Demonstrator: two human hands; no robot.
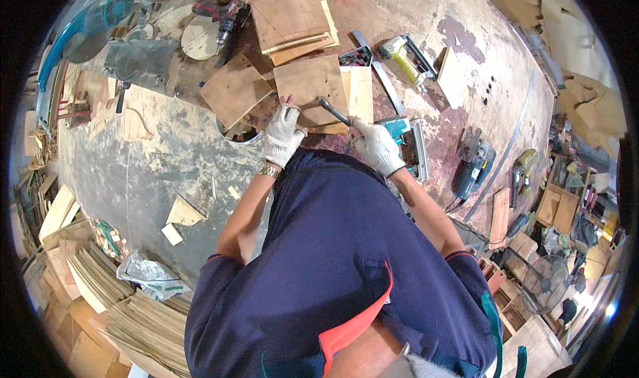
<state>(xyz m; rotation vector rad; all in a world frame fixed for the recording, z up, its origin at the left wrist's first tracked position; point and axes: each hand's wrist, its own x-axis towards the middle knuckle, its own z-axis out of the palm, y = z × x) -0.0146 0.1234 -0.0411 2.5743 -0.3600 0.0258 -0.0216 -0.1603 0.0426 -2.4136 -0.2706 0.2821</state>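
Note:
A square brown plywood board (309, 75) lies on the worktable in front of me. My right hand (378, 146), in a white knit glove, grips a hammer (336, 112); its dark head is over the board's near part. At the board's near left corner is my left hand (283, 137), gloved too, with bare fingertips showing. Those fingers are pressed together against the board's edge, and whatever may be between them is too small to make out. Another square board (236, 90) sits turned at an angle to the left. Farther back rises a stack of square boards (291, 15).
Right of the boards lie a teal nail gun (397, 128), a yellow-green nail gun (409, 62), a metal strip (388, 88) and a dark power tool (474, 162). A drill (229, 22) and a blue circular saw (86, 42) are at far left. Plywood stacks (143, 325) stand at lower left.

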